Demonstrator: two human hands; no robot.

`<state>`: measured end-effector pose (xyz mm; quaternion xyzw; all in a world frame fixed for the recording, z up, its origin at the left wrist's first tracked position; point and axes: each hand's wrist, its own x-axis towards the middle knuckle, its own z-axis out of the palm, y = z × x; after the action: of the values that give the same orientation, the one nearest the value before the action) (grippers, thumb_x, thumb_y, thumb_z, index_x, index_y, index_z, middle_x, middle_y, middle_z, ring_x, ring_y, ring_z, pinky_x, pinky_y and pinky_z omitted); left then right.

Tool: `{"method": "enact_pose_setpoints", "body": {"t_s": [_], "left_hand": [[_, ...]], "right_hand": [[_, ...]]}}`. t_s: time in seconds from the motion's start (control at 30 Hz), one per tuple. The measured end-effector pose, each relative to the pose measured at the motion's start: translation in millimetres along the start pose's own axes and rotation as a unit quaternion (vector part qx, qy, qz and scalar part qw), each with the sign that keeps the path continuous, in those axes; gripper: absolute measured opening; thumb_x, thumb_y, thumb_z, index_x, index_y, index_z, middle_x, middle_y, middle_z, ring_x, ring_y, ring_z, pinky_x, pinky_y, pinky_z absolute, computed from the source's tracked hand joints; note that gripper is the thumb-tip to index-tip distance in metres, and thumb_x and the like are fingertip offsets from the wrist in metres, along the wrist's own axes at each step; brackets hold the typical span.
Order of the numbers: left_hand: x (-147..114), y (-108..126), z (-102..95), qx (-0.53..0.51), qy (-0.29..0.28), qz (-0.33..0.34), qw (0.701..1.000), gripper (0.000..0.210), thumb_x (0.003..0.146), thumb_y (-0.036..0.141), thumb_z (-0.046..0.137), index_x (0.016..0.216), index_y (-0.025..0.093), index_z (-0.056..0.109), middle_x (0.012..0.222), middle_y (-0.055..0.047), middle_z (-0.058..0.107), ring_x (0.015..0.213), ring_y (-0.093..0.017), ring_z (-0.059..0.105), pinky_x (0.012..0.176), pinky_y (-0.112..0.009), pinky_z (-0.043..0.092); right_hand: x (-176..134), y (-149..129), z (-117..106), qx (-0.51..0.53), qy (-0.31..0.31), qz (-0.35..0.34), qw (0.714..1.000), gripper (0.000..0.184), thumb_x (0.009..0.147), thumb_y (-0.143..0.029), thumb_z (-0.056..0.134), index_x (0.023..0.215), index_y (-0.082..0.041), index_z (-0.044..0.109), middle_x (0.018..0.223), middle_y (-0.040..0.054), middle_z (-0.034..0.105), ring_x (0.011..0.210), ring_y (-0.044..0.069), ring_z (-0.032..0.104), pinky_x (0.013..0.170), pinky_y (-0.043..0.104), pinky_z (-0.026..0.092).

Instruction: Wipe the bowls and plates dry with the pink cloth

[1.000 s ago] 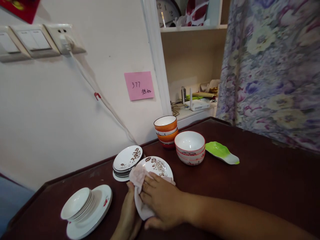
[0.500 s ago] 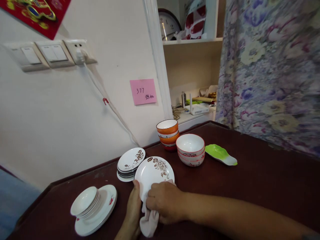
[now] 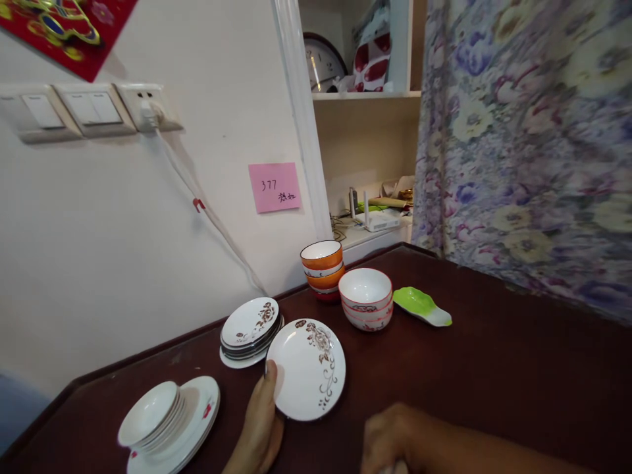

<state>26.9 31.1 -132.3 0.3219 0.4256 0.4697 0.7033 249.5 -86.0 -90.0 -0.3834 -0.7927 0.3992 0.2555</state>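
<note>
A: Left hand (image 3: 259, 418)?
B: Partly closed, gripping a round white glossy plate with brown floral print (image 3: 302, 378) by its left edge. Thumb on the upper face; remaining fingers underneath, largely hidden.
A: Plate's position?
B: Near centre, over the dark red-brown table (image 3: 474, 375), printed face toward the wearer. Far-left rim overlaps, in view, a stack of similar brown-flowered plates (image 3: 247, 322); cannot tell whether they touch.
A: Right hand (image 3: 390, 438)?
B: Near side, right of the plate, apart from it. Blurred, fingers curled in around a bit of pale cloth (image 3: 396, 468), mostly out of view.
A: Far side?
B: Stacked orange and white round bowls (image 3: 323, 263) by the wall. Just right and nearer, stacked white bowls with red rims (image 3: 365, 299). Right again, a green-and-white leaf-shaped dish (image 3: 419, 304).
A: Near left?
B: Small white round dishes (image 3: 149, 415), nested, resting on larger white plates with red flowers (image 3: 200, 411).
</note>
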Motion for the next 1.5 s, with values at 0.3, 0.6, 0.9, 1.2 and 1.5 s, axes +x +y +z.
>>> {"method": "enact_pose_setpoints", "body": {"t_s": [0.3,0.6,0.9,1.2,1.5], "left_hand": [[-6,5,7.7,0.013,-0.018,-0.064,0.998,0.064,0.084,0.043,0.061,0.138,0.013,0.046,0.124,-0.018,0.067,0.119,-0.031,0.059,0.103,-0.043,0.046],[-8,6,10.1,0.056,-0.043,-0.054,0.996,0.069,0.083,0.045,0.062,0.142,0.017,0.040,0.130,-0.015,0.064,0.122,-0.030,0.057,0.105,-0.042,0.043],[-7,7,15.3,0.085,-0.068,-0.051,0.993,0.065,0.083,0.045,0.061,0.140,0.017,0.044,0.130,-0.015,0.064,0.122,-0.031,0.056,0.107,-0.044,0.040],[-1,7,15.1,0.097,-0.048,-0.066,0.992,0.068,0.083,0.044,0.062,0.142,0.017,0.042,0.125,-0.015,0.067,0.118,-0.031,0.060,0.104,-0.043,0.043],[-4,7,17.9,0.091,-0.039,-0.059,0.993,0.066,0.084,0.043,0.061,0.141,0.017,0.043,0.126,-0.016,0.065,0.118,-0.033,0.060,0.104,-0.048,0.043]], "right_hand": [[-21,21,-10,-0.163,0.114,0.193,0.961,0.012,0.058,-0.011,0.063,0.065,-0.019,0.057,0.074,-0.0034,0.059,0.071,0.014,0.056,0.062,0.022,0.036],[-10,41,-16,-0.215,0.090,0.137,0.963,0.040,0.062,-0.005,0.051,0.090,-0.027,0.070,0.106,-0.0005,0.068,0.094,0.017,0.063,0.077,0.024,0.041],[-53,49,-36,-0.206,0.207,0.235,0.927,0.003,0.076,-0.018,0.052,0.077,-0.021,0.053,0.081,-0.0005,0.060,0.072,0.015,0.055,0.066,0.025,0.037],[-85,69,-76,-0.347,0.305,0.312,0.830,0.027,0.090,-0.043,0.047,0.078,-0.020,0.054,0.086,0.0050,0.060,0.072,0.018,0.057,0.063,0.028,0.037],[-80,110,-114,-0.395,0.262,0.421,0.773,0.051,0.091,-0.054,0.042,0.130,-0.020,0.049,0.115,0.0148,0.061,0.095,0.030,0.064,0.072,0.034,0.042]]}}
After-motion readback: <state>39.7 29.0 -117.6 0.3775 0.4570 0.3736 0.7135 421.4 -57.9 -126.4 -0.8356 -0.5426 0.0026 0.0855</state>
